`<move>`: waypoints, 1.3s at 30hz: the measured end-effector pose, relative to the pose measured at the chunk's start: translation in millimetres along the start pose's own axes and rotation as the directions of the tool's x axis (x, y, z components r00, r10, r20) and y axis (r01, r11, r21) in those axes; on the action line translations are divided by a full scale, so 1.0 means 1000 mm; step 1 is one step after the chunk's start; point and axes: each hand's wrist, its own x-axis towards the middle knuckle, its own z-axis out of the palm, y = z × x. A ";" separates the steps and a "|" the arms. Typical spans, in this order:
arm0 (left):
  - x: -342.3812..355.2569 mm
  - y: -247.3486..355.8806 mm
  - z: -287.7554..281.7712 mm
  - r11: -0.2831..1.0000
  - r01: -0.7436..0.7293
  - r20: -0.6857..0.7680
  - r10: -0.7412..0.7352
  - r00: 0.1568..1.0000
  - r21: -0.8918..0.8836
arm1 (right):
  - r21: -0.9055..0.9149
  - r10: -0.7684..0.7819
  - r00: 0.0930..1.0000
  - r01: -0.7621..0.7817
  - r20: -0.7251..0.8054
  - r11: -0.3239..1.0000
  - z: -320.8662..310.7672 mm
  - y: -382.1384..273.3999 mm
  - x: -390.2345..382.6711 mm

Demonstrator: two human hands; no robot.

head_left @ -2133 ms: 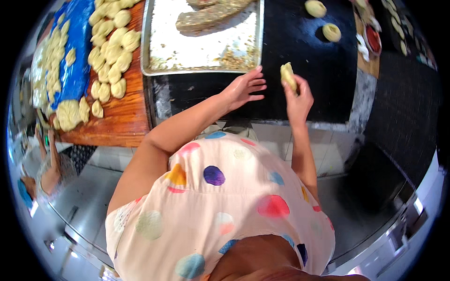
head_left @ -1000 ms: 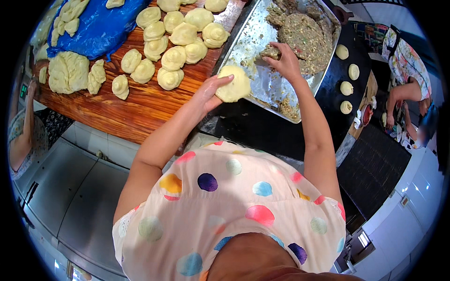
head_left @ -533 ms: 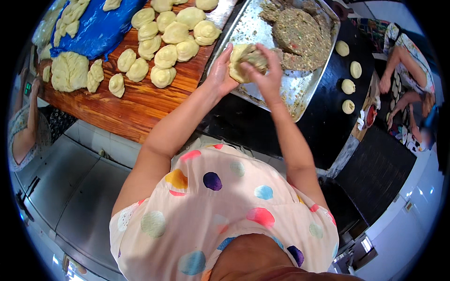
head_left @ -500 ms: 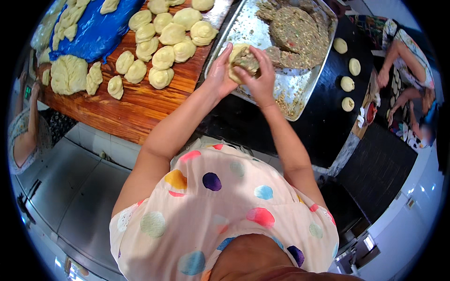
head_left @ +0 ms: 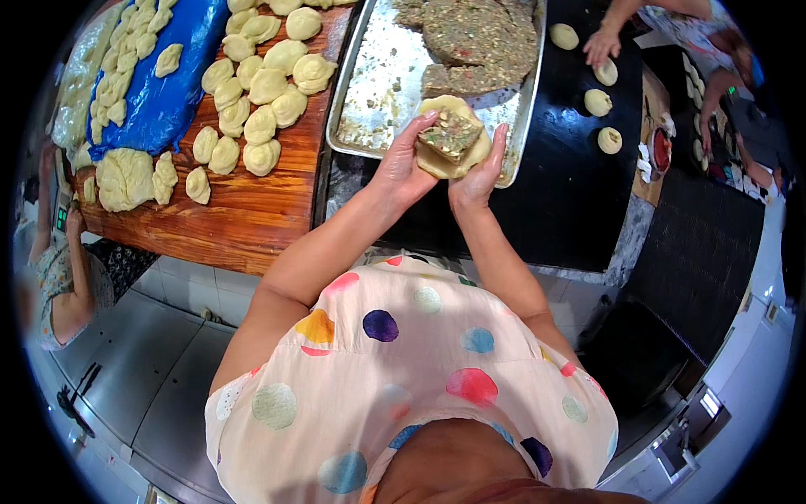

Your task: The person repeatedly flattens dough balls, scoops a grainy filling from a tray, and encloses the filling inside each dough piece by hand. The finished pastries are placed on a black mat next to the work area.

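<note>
A flat yellow dough round [head_left: 470,161] lies across both my palms, just over the tray's near edge. On it sits a blocky chunk of speckled filling [head_left: 451,135], its top uncovered. My left hand [head_left: 403,165] cups the dough from the left, thumb against the filling's side. From the right, my right hand [head_left: 480,178] cups the opposite edge with its thumb side raised; its other fingers are mostly hidden. Behind the hands, a metal tray [head_left: 342,118] carries a big slab of the same filling [head_left: 480,38], with a piece cut apart at its near side.
On the wooden board [head_left: 243,227] at left lie several dough pieces [head_left: 269,86] and a blue plastic sheet [head_left: 159,92]. Filled dough balls [head_left: 598,102] line the black table at right; another person's hand [head_left: 601,47] touches one. A further person [head_left: 71,277] stands far left.
My right hand has moved off the filling to the dough's right edge, and the dough has opened toward view. The whole view has shifted. Another person's hand has reached the dough balls at right.
</note>
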 end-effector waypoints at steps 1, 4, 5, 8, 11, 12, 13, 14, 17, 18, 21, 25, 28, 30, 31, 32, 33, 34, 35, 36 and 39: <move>0.000 -0.009 0.007 1.000 -0.008 -0.020 0.008 1.000 0.031 | 0.047 -0.022 0.996 0.026 -0.081 0.999 0.003 -0.005 -0.001; 0.005 -0.033 0.015 0.990 -0.088 -0.007 0.089 0.996 0.115 | -0.112 -0.145 0.989 0.143 -0.010 0.983 0.002 -0.023 -0.004; 0.006 -0.040 0.019 0.988 -0.091 0.008 0.091 0.996 0.122 | -0.170 -0.254 0.967 0.251 0.005 0.953 -0.007 -0.025 0.000; 0.007 -0.059 0.029 0.964 -0.145 0.025 0.143 0.989 0.225 | -0.304 -0.351 0.935 0.320 -0.051 0.897 0.000 -0.042 -0.013; 0.006 -0.073 0.034 0.940 -0.164 -0.005 0.174 0.985 0.300 | -0.304 -0.390 0.920 0.359 -0.046 0.882 -0.005 -0.053 -0.019; 0.006 -0.076 0.036 0.930 -0.169 -0.001 0.179 0.984 0.327 | -0.307 -0.393 0.918 0.363 -0.040 0.880 -0.008 -0.056 -0.020; 0.008 -0.079 0.034 0.932 -0.149 -0.008 0.160 0.987 0.330 | -0.360 -0.411 0.912 0.378 -0.017 0.853 -0.015 -0.055 -0.018; 0.012 -0.080 0.030 0.934 -0.129 -0.015 0.142 0.990 0.332 | -0.412 -0.426 0.904 0.391 0.007 0.823 -0.024 -0.052 -0.014; 0.017 -0.073 0.029 0.942 -0.078 -0.011 0.087 0.996 0.326 | -0.365 -0.372 0.924 0.377 0.087 0.851 -0.026 -0.062 -0.017; 0.018 -0.070 0.030 0.945 -0.060 -0.001 0.063 0.998 0.321 | -0.319 -0.344 0.931 0.364 0.118 0.875 -0.026 -0.068 -0.018; 0.019 -0.058 0.034 0.962 0.039 0.018 -0.046 0.999 0.271 | -0.240 -0.222 0.973 0.231 0.065 0.943 -0.038 -0.074 -0.003; 0.025 -0.059 0.035 0.935 0.048 0.011 -0.056 0.998 0.351 | -0.197 -0.042 0.995 0.058 0.086 0.979 -0.035 -0.065 0.003; 0.023 -0.063 0.042 0.822 -0.082 -0.045 0.130 0.990 0.564 | -0.394 -0.213 0.967 0.253 0.142 0.884 -0.033 -0.053 0.006; 0.026 -0.059 0.039 0.793 -0.108 -0.081 0.194 0.978 0.600 | -0.486 -0.341 0.920 0.392 0.194 0.781 -0.025 -0.046 0.007; 0.033 -0.058 0.037 0.703 -0.123 -0.149 0.312 0.938 0.700 | -0.508 -0.415 0.888 0.454 0.196 0.732 -0.013 -0.043 0.000; 0.037 -0.055 0.033 0.676 -0.195 -0.076 0.349 0.934 0.711 | -0.529 -0.486 0.851 0.512 0.200 0.677 -0.003 -0.041 -0.003; 0.038 -0.054 0.032 0.646 -0.256 -0.007 0.376 0.927 0.719 | -0.558 -0.521 0.829 0.536 0.204 0.634 0.001 -0.039 -0.002; 0.038 -0.052 0.030 0.613 -0.318 0.063 0.400 0.914 0.723 | -0.611 -0.562 0.788 0.579 0.251 0.539 0.001 -0.037 0.001; 0.038 -0.049 0.029 0.575 -0.321 0.093 0.390 0.916 0.753 | -0.656 -0.594 0.745 0.615 0.302 0.438 -0.001 -0.034 0.006; 0.039 -0.047 0.030 0.558 -0.272 0.056 0.373 0.926 0.784 | -0.692 -0.619 0.699 0.644 0.358 0.328 -0.001 -0.032 0.008; 0.045 -0.038 0.035 0.522 -0.173 0.016 0.291 0.957 0.835 | -0.553 -0.546 0.828 0.517 0.129 0.653 -0.002 -0.033 0.016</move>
